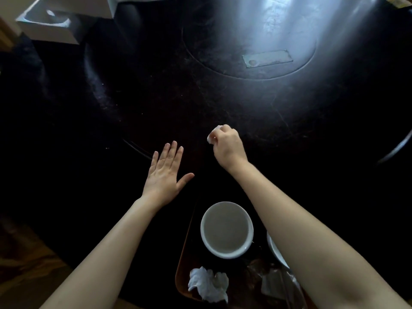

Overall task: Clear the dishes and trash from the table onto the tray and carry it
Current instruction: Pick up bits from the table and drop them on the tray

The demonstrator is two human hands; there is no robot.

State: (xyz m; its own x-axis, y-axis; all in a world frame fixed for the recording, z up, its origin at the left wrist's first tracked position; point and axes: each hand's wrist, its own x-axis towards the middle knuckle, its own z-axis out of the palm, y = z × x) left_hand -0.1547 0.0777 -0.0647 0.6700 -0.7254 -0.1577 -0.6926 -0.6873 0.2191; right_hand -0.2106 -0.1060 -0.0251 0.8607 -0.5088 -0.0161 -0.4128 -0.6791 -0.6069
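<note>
My right hand (227,148) is closed around a small white crumpled napkin (213,133) just above the dark table (223,101). My left hand (166,172) hovers flat, fingers spread, holding nothing. Near the table's front edge lies a dark brown tray (184,259). On it stand a white bowl (226,229), a crumpled white tissue (208,284), a clear plastic wrapper (274,284) and a second white dish (276,250), partly hidden under my right forearm.
A round inset plate (249,41) with a small metal label sits in the table's centre, under bright glare. A white tissue box (48,24) stands at the far left corner. A curved dark rim (396,148) shows at the right edge. Wooden floor (29,264) lies lower left.
</note>
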